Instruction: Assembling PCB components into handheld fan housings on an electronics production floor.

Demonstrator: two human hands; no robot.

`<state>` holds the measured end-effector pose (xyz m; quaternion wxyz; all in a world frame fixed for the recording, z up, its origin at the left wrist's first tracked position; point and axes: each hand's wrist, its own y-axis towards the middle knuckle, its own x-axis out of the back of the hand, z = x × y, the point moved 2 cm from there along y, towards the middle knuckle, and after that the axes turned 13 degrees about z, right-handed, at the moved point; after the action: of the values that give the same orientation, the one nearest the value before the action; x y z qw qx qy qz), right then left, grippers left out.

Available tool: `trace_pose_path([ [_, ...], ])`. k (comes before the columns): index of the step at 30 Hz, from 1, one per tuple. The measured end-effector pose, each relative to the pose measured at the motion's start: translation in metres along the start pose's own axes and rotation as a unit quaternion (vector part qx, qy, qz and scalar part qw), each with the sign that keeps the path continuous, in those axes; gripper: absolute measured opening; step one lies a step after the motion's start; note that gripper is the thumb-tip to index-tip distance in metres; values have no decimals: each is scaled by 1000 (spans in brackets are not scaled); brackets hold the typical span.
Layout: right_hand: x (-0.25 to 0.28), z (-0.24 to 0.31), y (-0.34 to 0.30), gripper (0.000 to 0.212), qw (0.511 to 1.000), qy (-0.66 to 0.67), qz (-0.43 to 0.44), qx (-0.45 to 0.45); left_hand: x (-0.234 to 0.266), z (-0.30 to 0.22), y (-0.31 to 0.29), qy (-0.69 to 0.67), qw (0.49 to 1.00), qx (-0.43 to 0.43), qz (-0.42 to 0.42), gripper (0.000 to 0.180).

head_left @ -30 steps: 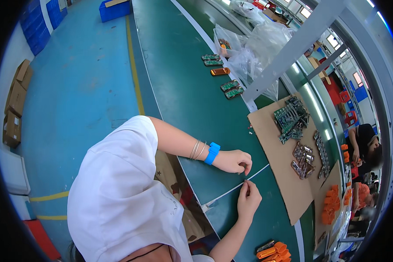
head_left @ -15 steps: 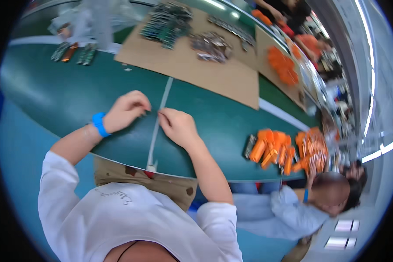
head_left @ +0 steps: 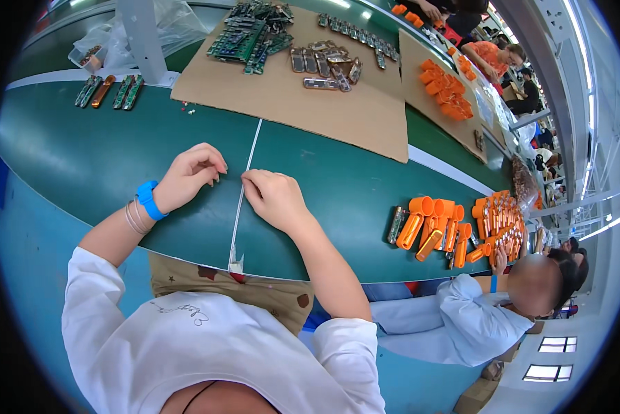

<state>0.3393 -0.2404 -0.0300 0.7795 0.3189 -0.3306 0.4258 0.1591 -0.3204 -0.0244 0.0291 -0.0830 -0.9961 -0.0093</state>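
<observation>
While they face each other above the counter (head_left: 337,176), the left hand (head_left: 191,181) and the right hand (head_left: 277,196) have between them a thin white strip (head_left: 253,145). Its long axis runs from near to far, and the right hand is nearer to it: thumb and first finger meet there, on or just above it, I cannot say which. The left fingers are loosely bent, left of the strip. No held thing is visible, but a small one could be hidden, so I cannot tell whether either hand grips. On the far side lies cardboard (head_left: 365,127) with circuit boards (head_left: 244,41) and brown modules (head_left: 320,63). To the right are orange shells (head_left: 411,230); beyond them, a co-worker's hand (head_left: 501,259) is partly covered.
</observation>
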Motion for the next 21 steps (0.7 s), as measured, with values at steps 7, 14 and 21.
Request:
trace_pose_path([
  [7, 3, 1, -1, 9, 1000, 1, 6, 9, -1, 0, 1, -8, 1000, -9, 13, 14],
  [14, 3, 3, -2, 8, 1000, -1, -1, 8, -2, 0, -1, -5, 1000, -13, 12, 14],
  [21, 4, 2, -1, 8, 1000, -8, -4, 11, -2, -3, -2, 14, 1000, -7, 10, 15],
])
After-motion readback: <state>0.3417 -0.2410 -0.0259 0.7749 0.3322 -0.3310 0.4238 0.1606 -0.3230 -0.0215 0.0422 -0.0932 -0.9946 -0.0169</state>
